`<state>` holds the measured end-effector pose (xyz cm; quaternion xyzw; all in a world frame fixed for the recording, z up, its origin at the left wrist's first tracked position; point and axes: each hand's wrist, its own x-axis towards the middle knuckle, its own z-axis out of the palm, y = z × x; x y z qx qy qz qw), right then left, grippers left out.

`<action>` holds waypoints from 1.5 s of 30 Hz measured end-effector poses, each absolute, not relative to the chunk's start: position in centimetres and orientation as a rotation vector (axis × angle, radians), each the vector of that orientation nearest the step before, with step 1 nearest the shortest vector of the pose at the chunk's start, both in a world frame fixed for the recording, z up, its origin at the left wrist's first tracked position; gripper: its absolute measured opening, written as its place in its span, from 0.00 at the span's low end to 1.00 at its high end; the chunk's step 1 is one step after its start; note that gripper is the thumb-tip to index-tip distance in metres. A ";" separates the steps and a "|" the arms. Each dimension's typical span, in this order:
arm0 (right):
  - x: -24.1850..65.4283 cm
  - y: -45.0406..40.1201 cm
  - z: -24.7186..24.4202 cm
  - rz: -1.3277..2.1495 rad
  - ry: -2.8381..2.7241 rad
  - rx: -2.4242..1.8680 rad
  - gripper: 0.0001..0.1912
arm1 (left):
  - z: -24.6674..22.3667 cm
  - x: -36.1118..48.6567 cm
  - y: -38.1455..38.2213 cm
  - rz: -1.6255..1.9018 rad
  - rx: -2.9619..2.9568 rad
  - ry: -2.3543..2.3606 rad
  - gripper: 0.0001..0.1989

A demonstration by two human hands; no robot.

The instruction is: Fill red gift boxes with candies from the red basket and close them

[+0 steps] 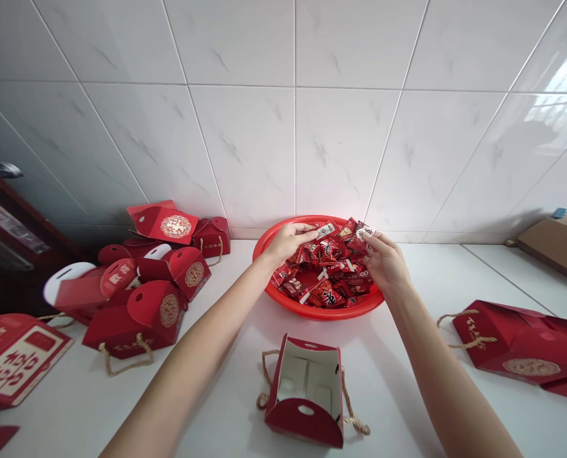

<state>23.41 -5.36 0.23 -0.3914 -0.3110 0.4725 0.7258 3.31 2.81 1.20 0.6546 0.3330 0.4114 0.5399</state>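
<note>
A round red plastic basket [312,312] stands against the tiled wall, holding many red wrapped packets [326,296]. Over its left side, my left hand [290,242] pinches a small packet with a white label [327,230] between thumb and fingers. My right hand [385,257] is at the basket's right side, its fingers closed on another red and white packet [363,231]. In front of the basket sits an open red gift box [305,420] with rope handles; its pale inside shows no packets.
Several red gift boxes [135,318] are piled at the left, with a larger one [16,362] at the left edge. More red boxes [522,343] lie at the right. A brown cardboard box [555,248] stands at the back right.
</note>
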 end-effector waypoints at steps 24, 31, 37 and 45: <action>22.7 -6.1 0.9 1.117 -0.819 -0.901 0.20 | 6.7 -3.9 -11.5 0.480 2.203 0.610 0.07; 22.7 -6.1 0.9 1.103 -0.853 -0.923 0.17 | 6.2 -3.2 -13.9 0.118 2.716 0.560 0.07; 22.5 -6.3 1.1 1.088 -0.899 -0.931 0.17 | 5.4 -2.4 -14.7 -0.047 2.947 0.495 0.13; 22.3 -6.5 1.2 1.087 -0.931 -0.919 0.17 | 6.1 -3.1 -15.0 -0.124 2.734 0.600 0.08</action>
